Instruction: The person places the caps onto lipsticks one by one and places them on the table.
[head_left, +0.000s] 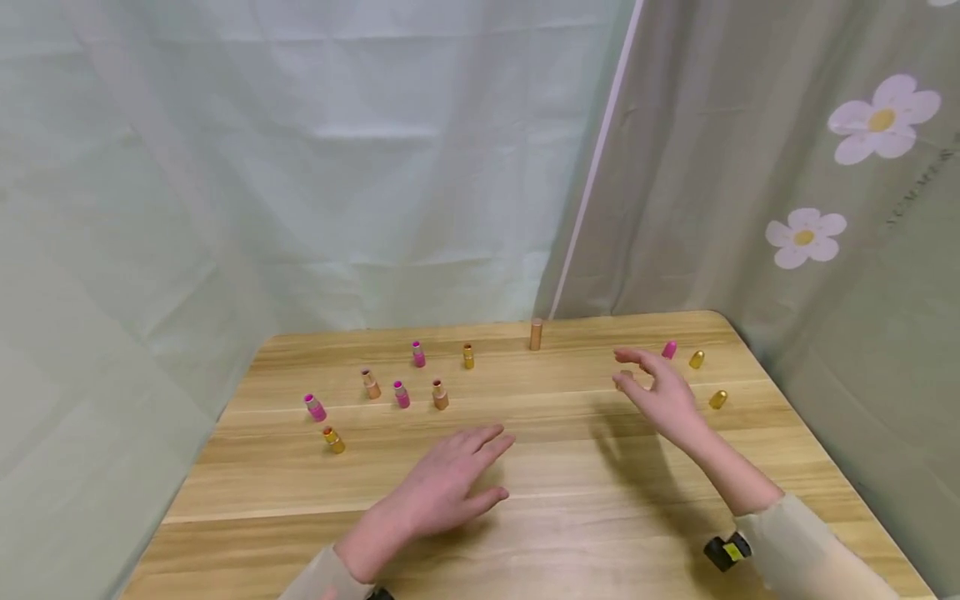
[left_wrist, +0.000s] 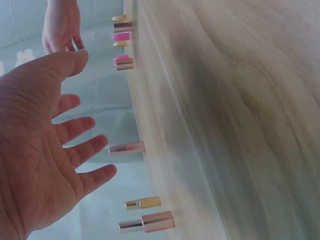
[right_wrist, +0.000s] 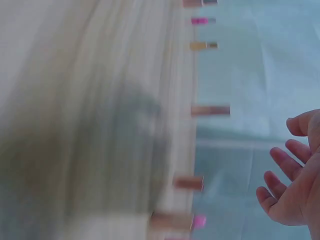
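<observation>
My left hand (head_left: 442,483) hovers over the middle of the table with fingers spread and nothing in them. To the right, my right hand (head_left: 663,400) is raised above the table, fingers loosely bent and holding nothing. Close by it stand a pink bullet-shaped cap (head_left: 670,349) and two gold caps, one farther back (head_left: 697,359) and one nearer (head_left: 718,399). In the right wrist view a copper-coloured cylinder (right_wrist: 189,182) stands below that hand's level, blurred. Left of centre are several lipstick tubes without caps, among them a rose-gold tube (head_left: 440,395), a pink tube (head_left: 402,394) and a gold tube (head_left: 333,439).
A plain rose-gold cylinder (head_left: 536,334) stands near the back edge of the wooden table (head_left: 570,533). Farther left are another pink tube (head_left: 315,407) and a rose-gold one (head_left: 371,384). A pale curtain (head_left: 420,167) hangs behind, with white flowers (head_left: 806,238) at right.
</observation>
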